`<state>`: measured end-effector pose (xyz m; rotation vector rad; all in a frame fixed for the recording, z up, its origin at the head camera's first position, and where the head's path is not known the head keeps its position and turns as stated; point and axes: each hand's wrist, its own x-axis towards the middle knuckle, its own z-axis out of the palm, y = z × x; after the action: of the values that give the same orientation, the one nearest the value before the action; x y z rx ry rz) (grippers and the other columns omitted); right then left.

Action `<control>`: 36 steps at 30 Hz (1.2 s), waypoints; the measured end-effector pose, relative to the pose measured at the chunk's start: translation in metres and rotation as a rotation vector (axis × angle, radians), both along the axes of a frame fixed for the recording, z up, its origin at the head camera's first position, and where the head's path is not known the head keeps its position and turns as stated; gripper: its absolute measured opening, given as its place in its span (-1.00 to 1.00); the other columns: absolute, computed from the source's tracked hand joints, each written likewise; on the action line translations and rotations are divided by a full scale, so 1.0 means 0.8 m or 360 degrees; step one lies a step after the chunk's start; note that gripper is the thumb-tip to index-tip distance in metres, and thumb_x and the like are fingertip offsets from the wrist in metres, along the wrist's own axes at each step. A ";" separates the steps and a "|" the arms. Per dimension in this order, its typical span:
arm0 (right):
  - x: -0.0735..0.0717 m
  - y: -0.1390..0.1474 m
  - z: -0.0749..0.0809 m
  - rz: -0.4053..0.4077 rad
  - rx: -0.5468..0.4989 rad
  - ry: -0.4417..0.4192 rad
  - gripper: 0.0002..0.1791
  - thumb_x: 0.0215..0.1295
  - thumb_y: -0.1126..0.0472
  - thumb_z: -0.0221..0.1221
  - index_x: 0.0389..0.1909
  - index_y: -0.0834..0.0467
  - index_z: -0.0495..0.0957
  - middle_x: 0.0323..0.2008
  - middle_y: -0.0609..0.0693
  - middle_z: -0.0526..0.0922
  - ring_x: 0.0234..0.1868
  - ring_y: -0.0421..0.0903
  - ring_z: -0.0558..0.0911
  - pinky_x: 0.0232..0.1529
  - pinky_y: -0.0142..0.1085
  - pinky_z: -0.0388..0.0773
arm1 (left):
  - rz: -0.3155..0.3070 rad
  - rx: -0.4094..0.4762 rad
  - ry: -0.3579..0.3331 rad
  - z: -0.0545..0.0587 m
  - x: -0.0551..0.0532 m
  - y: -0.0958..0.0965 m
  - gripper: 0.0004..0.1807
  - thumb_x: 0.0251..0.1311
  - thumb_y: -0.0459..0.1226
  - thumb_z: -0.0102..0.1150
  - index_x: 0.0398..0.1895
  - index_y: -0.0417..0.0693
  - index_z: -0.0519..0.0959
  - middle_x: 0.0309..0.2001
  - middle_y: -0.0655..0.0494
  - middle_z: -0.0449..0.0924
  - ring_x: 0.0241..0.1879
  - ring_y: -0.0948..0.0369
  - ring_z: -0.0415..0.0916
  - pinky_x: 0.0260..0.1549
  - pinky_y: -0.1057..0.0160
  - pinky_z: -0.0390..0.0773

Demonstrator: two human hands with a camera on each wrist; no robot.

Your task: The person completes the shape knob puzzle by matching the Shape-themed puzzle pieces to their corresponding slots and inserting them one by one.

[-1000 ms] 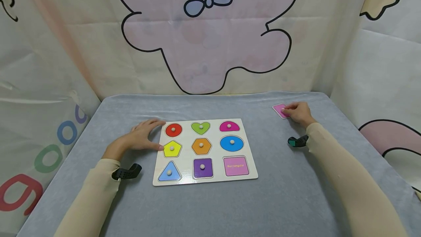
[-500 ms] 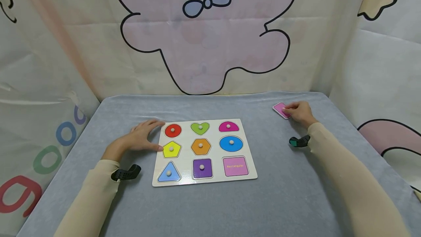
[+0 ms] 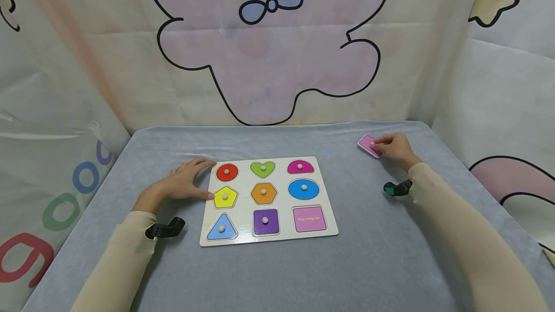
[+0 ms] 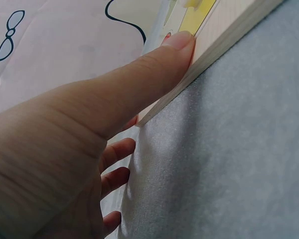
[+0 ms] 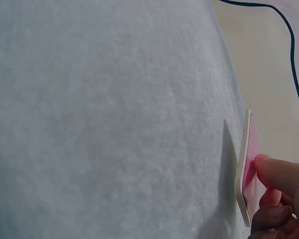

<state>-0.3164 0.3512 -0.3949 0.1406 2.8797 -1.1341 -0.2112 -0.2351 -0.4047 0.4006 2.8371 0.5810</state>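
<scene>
At the far right of the table, my right hand point(image 3: 393, 148) pinches a pink rectangular puzzle piece point(image 3: 368, 146) at its middle. In the right wrist view the pink piece point(image 5: 250, 172) is tilted, its shadow on the cloth beside it. A white wooden puzzle board point(image 3: 284, 211) lies flat near the table's middle. My left hand point(image 3: 184, 179) rests at the board's left edge, fingers spread; in the left wrist view its thumb point(image 4: 159, 62) lies on the board next to the yellow piece point(image 4: 197, 17). The board's bottom right recess point(image 3: 310, 225) is pink and printed "Rectangular".
Knobbed pieces fill the other recesses, among them a purple square point(image 3: 272, 227), a blue oval point(image 3: 295, 189) and a red circle point(image 3: 222, 173). A grey cloth point(image 3: 295, 273) covers the table. Printed curtains point(image 3: 204, 95) hang behind it and at both sides.
The pink piece has tilted up a little in my right hand. My left hand stays at the board, and the whole view has shifted slightly.
</scene>
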 end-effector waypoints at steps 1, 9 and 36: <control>0.001 -0.001 0.001 0.0006 -0.0006 -0.0011 -0.52 0.45 0.04 0.21 0.15 0.36 0.59 0.02 0.25 0.59 -0.07 0.01 0.39 -0.27 -0.38 0.40 | 0.0001 0.0000 0.0001 0.000 0.000 0.000 0.07 -0.04 0.18 0.45 0.55 0.09 0.20 0.56 -0.26 0.07 0.50 -0.33 -0.03 0.34 -0.55 -0.02; 0.009 -0.008 0.007 0.0051 -0.0026 -0.0032 -0.50 0.45 0.03 0.20 0.18 0.36 0.57 0.07 0.29 0.57 -0.06 0.04 0.40 -0.26 -0.41 0.43 | 0.0001 0.0000 0.0006 0.000 0.000 0.000 0.08 -0.04 0.18 0.45 0.55 0.08 0.21 0.55 -0.25 0.08 0.49 -0.33 -0.02 0.34 -0.55 -0.01; 0.027 -0.030 0.015 0.0264 0.0041 0.0070 -0.49 0.38 0.02 0.28 0.10 0.38 0.63 -0.04 0.28 0.62 -0.09 0.01 0.36 -0.26 -0.31 0.30 | 0.0004 0.0005 0.0003 0.000 0.001 0.000 0.08 -0.05 0.19 0.44 0.55 0.08 0.20 0.55 -0.25 0.07 0.50 -0.33 -0.04 0.34 -0.55 -0.02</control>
<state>-0.2948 0.3275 -0.3828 -0.1215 2.8800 -1.0837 -0.2106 -0.2354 -0.4047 0.3987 2.8394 0.5861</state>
